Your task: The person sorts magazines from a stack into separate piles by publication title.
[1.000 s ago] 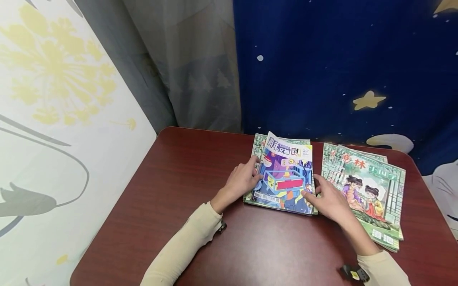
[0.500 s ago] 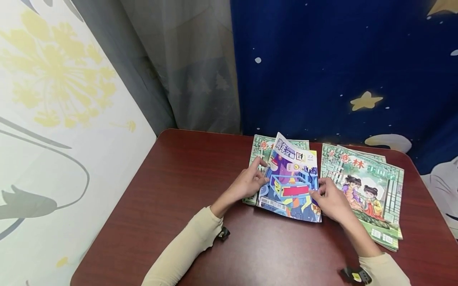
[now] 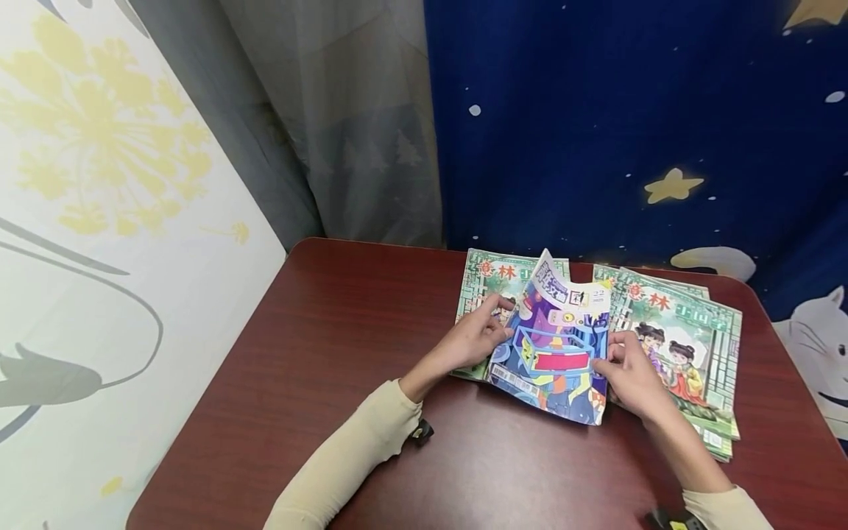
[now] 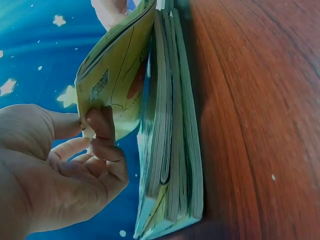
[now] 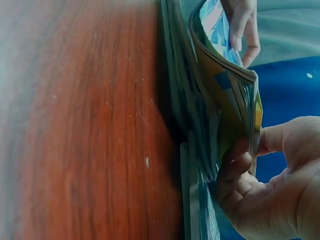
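A magazine with a purple and blue cover (image 3: 556,346) is held bowed between both hands, raised above the left stack. My left hand (image 3: 473,337) pinches its left edge; in the left wrist view the thumb and curled fingers of that hand (image 4: 70,165) grip its yellow back cover (image 4: 117,75). At the right edge my right hand (image 3: 632,372) pinches it, and the right wrist view shows this hand (image 5: 280,185) with thumb and fingers on either side of the pages. Beneath lies the left stack of green magazines (image 3: 472,294), partly covered.
To the right is another stack of green magazines (image 3: 718,353), its top cover showing two drawn children. Both stacks lie near the back edge of the dark red table (image 3: 344,316). Behind hangs a blue curtain (image 3: 563,147) with stars; a patterned white panel (image 3: 165,294) stands at left.
The purple and blue magazine has moved right and slightly toward the front, with both hands on it. It has bowed more, and more of the green cover beneath shows.
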Motion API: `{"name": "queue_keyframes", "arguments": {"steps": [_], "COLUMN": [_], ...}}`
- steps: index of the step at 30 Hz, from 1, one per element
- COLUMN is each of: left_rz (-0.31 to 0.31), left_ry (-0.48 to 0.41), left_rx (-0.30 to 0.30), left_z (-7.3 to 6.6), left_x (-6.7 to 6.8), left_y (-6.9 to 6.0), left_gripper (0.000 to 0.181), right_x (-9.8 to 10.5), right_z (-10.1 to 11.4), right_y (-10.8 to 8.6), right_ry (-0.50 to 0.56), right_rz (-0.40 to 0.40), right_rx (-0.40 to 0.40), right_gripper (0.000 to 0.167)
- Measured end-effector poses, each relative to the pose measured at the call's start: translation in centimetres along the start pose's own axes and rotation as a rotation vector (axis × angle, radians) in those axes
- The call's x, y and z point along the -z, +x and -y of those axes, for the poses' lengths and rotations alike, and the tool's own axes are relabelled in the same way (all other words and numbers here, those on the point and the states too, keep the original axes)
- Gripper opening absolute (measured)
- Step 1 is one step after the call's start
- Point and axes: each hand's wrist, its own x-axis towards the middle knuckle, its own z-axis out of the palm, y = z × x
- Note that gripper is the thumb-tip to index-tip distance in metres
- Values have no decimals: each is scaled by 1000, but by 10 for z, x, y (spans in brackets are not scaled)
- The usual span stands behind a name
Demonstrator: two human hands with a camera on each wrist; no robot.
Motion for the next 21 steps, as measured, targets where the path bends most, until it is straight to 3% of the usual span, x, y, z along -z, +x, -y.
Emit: {"name": "queue_keyframes", "arguments": {"steps": [6, 12, 21], "left_rz": [-17, -27, 1], "left_ry": [29, 60, 137], "left_rx": [-23, -20, -65], "left_z": [-4, -13, -34], "left_x": [-8, -19, -40], "left_y": [9, 22, 47], "left_gripper": [33, 36, 41], "right_x": [7, 20, 47], "right_z": [-1, -5, -21], "right_y": [-12, -23, -37], "right_ry": [55, 89, 429], "right_rz": [-75, -131, -161], "right_rx": [18, -18, -71], "right_gripper": [49, 43, 38]}}
